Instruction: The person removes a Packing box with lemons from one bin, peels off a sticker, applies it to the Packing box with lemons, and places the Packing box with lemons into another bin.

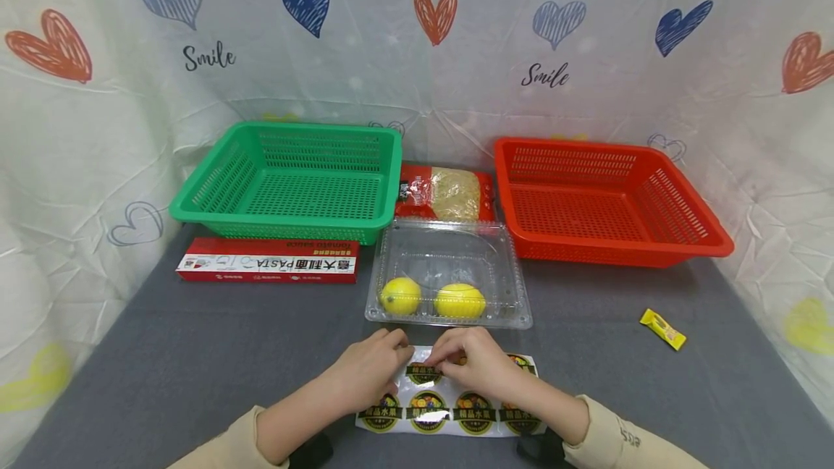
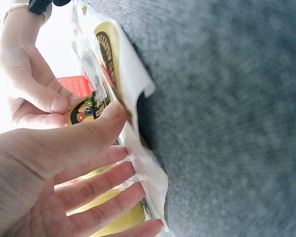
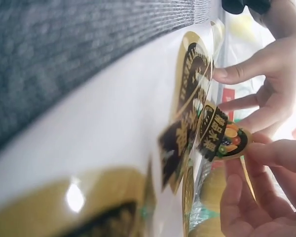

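Note:
A white sheet of round gold-and-black fruit stickers [image 1: 405, 427] lies on the grey cloth at the front. My right hand [image 1: 478, 364] pinches one sticker [image 3: 226, 136] between thumb and fingertips; it stands partly lifted off the sheet. My left hand [image 1: 373, 373] rests on the left part of the sheet, its thumb [image 2: 101, 126] pressing the surface and its fingers fairly straight. Just behind the hands is a clear plastic box [image 1: 449, 259] with two lemons, one left [image 1: 400, 295] and one right [image 1: 460, 302].
A green basket [image 1: 287, 223] stands at the back left, a red basket [image 1: 612, 248] at the back right. Between them lies a red packet with pale contents [image 1: 454, 194]. The pasta box [image 1: 267, 260] is before the green basket; a small yellow packet [image 1: 663, 329] lies right.

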Motion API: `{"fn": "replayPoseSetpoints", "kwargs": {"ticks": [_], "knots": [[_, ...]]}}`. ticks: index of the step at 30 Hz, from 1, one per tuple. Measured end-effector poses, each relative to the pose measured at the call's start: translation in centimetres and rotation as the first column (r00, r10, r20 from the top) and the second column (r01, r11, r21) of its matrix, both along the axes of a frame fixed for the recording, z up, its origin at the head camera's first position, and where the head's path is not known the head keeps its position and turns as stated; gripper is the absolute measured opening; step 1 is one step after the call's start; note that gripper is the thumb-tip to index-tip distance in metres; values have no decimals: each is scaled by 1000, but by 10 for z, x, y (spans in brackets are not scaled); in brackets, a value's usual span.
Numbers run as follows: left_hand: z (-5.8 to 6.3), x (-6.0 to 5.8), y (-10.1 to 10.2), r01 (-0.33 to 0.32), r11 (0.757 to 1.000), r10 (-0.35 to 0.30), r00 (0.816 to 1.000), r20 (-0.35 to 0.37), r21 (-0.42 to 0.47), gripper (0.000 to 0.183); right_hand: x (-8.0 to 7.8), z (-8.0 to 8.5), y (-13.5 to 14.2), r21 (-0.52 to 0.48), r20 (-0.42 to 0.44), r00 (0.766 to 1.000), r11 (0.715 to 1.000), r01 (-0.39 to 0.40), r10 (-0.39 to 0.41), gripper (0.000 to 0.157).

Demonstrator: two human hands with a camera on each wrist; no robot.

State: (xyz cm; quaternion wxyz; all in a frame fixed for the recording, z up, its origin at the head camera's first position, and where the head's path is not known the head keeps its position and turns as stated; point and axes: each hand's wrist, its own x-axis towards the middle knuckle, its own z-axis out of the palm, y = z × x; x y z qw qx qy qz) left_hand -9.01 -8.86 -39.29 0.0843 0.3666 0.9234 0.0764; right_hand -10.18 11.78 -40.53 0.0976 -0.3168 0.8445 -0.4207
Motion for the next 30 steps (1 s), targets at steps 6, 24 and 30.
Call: {"fn": "replayPoseSetpoints", "kwargs": {"ticks": [6,24,30], "knots": [[-1,-1,-1,-1,1000,1,1000,17,0,47,1,-1,2,-48,10,999,998,45,-45,24],[8,0,-7,-55,989,51,998,30,135,45,8,10,8,-179,-68,991,979,100,-114,22],[10,1,-6,-96,945,67,992,102,313,35,8,12,11,-208,-118,986,973,96,-122,21]]}}
